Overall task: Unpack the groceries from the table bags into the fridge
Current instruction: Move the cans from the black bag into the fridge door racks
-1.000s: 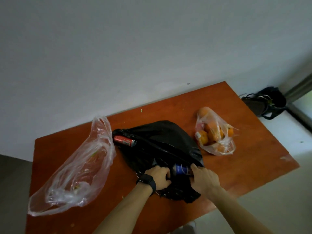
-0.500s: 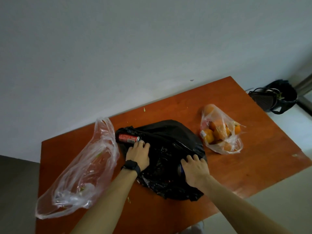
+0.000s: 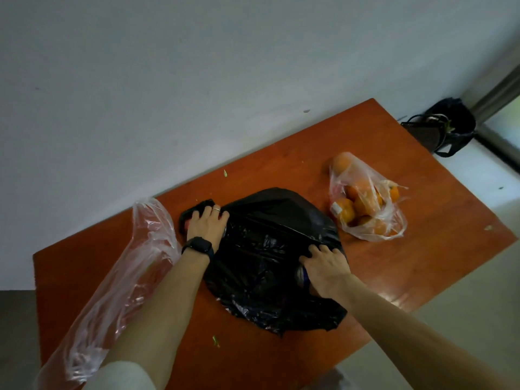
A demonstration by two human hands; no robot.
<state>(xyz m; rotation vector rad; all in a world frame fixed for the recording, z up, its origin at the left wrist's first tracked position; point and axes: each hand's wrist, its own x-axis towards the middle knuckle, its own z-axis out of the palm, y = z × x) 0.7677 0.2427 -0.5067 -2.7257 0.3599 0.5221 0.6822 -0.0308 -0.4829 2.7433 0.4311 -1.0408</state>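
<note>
The left hand (image 3: 206, 223) curls over a red can (image 3: 186, 224) at the far left end of the black bag (image 3: 261, 249), hiding most of it. The right hand (image 3: 323, 267) clutches a blue can (image 3: 301, 275) at the bag's right edge, its fingers dug into the plastic. The 2 cans lie well apart. The bag lies crumpled on the table (image 3: 284, 156). A limp clear bag (image 3: 132, 280) lies beside the left forearm, and a bag of oranges (image 3: 365, 204) sits near the right hand. A black bin (image 3: 453, 122) stands beyond the table's corner.
</note>
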